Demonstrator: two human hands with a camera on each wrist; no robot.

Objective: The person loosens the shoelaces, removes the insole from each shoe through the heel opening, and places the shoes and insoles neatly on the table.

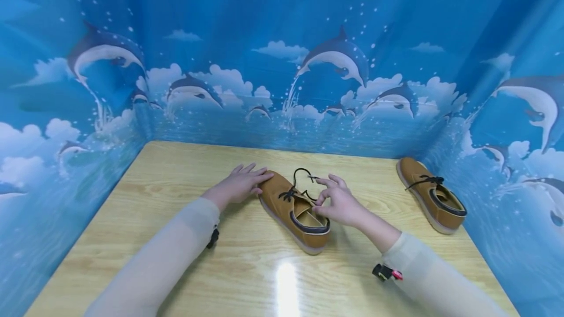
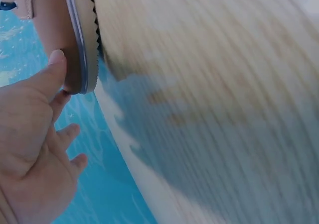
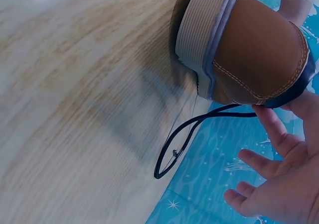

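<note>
A brown shoe [image 1: 278, 192] with a dark collar lies slanted on the wooden table, toe away from me. At its toe my left hand [image 1: 238, 184] holds on, thumb [image 2: 58, 64] against the side and index finger round the front. My right hand [image 1: 341, 203] pinches the shoe's collar edge near the eyelets between thumb and index finger, its other fingers spread. A black shoelace [image 3: 167, 157] loops out beyond the shoe and runs up to the right index fingertip [image 3: 259, 110]. I cannot tell whether the lace is within the pinch. Part of the lace is threaded across the shoe front.
A matching brown shoe [image 1: 426, 194] with a tied dark lace stands at the right edge of the wooden table [image 1: 211, 278]. Blue curtain [image 1: 246, 38] printed with dolphins encloses the table's back and sides.
</note>
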